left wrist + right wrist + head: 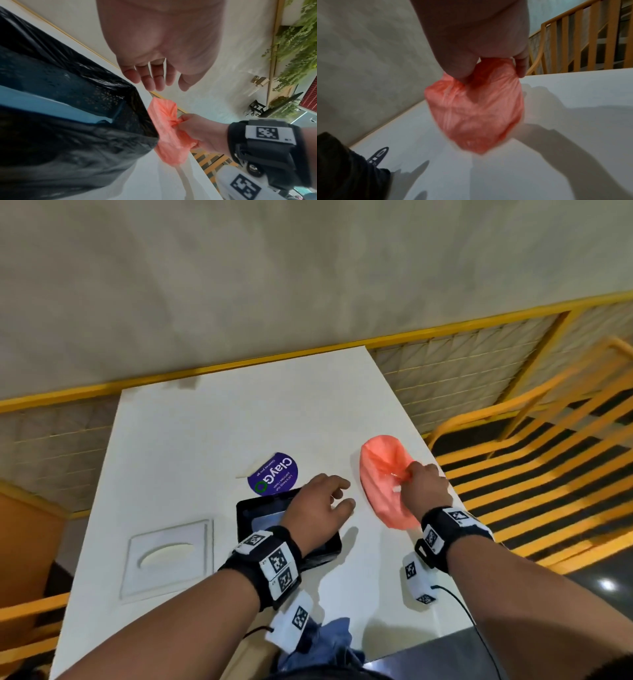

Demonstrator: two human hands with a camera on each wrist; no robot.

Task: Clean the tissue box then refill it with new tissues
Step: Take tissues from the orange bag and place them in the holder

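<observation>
A black open tissue box (260, 513) (72, 108) sits on the white table (212, 433); its white lid (168, 558) with an oval slot lies to its left. My left hand (329, 501) (154, 79) hovers over the box's right side, fingers loosely spread, holding nothing. To the right, an orange plastic bag (380, 474) (164, 129) (476, 112) lies near the table's right edge. My right hand (419, 479) (187, 124) (488, 65) pinches the bag's gathered top. What the bag holds is hidden.
A round purple sticker (274, 474) is on the table behind the box. A blue cloth (325, 642) lies at the near edge. Yellow railing (513, 419) and a slatted yellow chair (548, 474) stand right of the table. A wall rises behind.
</observation>
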